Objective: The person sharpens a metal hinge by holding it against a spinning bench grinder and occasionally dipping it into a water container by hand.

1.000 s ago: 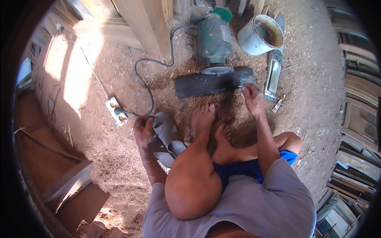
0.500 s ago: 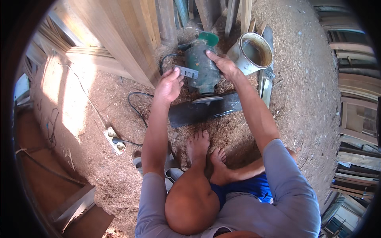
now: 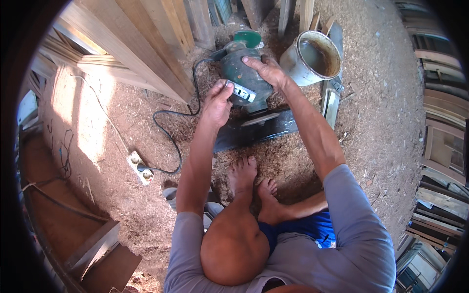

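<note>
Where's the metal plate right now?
Head view, upper middle: the metal plate is in the left hand, overlapping the green motor in the picture, left of the right hand; whether plate and motor touch is unclear.

There's one grinder (image 3: 238,68), one slotted plate (image 3: 241,91), one bucket (image 3: 292,62).

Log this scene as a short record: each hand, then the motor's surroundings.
left hand: pinches slotted plate before motor; contact unclear
right hand: on motor, fingers partly hidden
disc: at motor's near end
board: dark, by disc
bucket: right of motor, stained inside
power strip: far left of motor, plug inserted
</note>
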Demonstrator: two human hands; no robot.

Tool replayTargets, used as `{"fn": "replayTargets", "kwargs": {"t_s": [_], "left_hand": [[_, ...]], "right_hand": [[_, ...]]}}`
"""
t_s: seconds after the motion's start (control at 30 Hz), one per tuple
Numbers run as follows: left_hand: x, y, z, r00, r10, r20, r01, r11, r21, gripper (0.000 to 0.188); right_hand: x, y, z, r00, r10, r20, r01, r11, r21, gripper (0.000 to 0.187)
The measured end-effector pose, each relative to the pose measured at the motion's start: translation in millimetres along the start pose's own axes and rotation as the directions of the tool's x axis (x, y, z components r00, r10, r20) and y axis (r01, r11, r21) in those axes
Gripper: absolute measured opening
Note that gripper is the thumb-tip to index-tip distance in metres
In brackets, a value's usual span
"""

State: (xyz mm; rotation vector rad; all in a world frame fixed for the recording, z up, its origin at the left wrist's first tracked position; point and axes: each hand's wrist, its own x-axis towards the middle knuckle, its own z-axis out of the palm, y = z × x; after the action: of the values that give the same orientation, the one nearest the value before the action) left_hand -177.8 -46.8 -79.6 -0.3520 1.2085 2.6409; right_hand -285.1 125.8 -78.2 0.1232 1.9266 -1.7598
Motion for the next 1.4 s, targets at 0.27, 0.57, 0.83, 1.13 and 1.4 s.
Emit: {"fn": "replayTargets", "kwargs": {"t_s": [0.27, 0.57, 0.83, 1.13, 1.4], "left_hand": [[4, -1, -6, 0.998, 0.01, 0.059, -0.007, 0.999, -0.048, 0.005], [-97, 31, -26, 0.961, 0.138, -0.239, -0.183, 0.967, -0.177, 0.009], [-151, -36, -9, 0.985, 0.063, -0.161, -0.09, 0.982, -0.165, 0.009], [-133, -56, 54, 0.997, 0.04, 0.063, -0.039, 0.999, -0.02, 0.008], [-141, -45, 31, 0.945, 0.194, 0.263, -0.199, 0.98, -0.007, 0.025]], "right_hand": [[20, 7, -9, 0.998, -0.049, 0.045, 0.052, 0.996, -0.075, 0.086], [-53, 10, -29, 0.975, -0.101, -0.199, 0.064, 0.981, -0.183, 0.076], [-212, 76, -32, 0.985, 0.043, -0.166, 0.001, 0.967, 0.255, 0.014], [-247, 65, 0, 0.994, -0.11, -0.004, 0.088, 0.767, 0.635, 0.021], [-268, 48, 21, 0.954, 0.069, 0.292, -0.264, 0.655, 0.708, 0.018]]}}
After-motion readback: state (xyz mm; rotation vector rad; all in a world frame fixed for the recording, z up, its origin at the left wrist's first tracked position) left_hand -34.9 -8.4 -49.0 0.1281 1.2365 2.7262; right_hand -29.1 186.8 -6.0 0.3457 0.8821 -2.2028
